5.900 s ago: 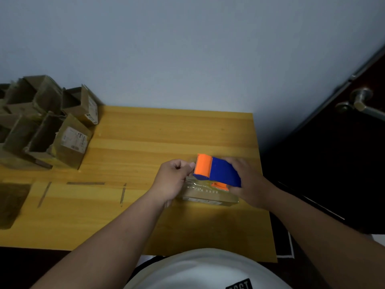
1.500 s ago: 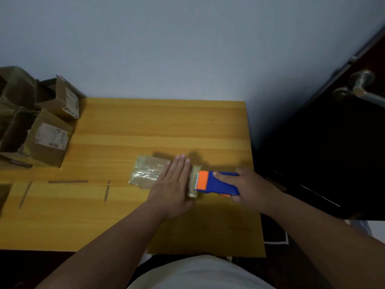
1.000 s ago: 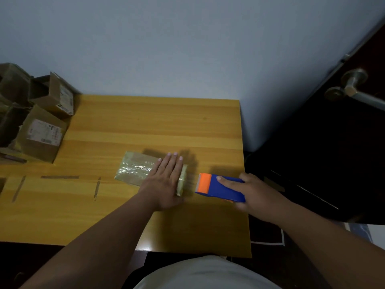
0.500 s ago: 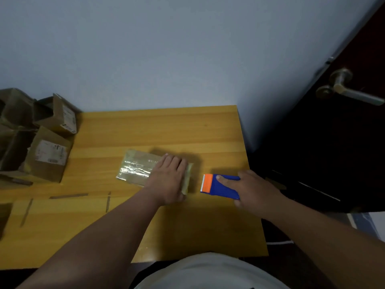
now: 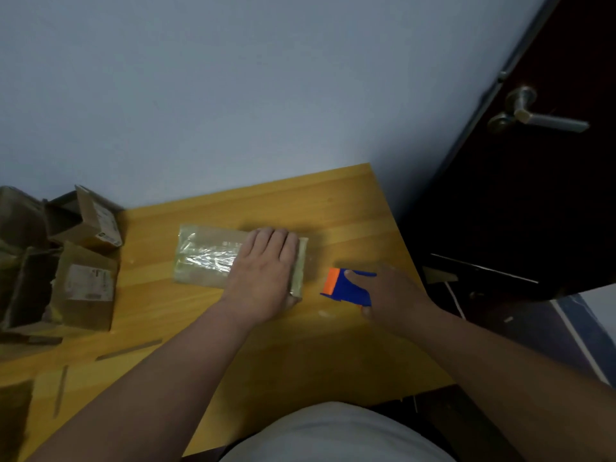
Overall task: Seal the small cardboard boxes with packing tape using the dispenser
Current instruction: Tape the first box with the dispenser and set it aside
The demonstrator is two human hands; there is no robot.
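One box (image 5: pixel 213 258), its top glossy with tape, lay flat on the table (image 5: pixel 333 201) in the head view, with the left hand (image 5: pixel 263 271) pressed open-palmed on its right end. Just right of the box, apart from it, the right hand (image 5: pixel 393 291) was closed around the dispenser (image 5: pixel 346 288), low over the table; open boxes (image 5: pixel 83 255) were piled well left of the box. Any tape between dispenser and box was too faint to see, and if a strand remained uncut, pulling away could have lifted the seal or dragged the box.
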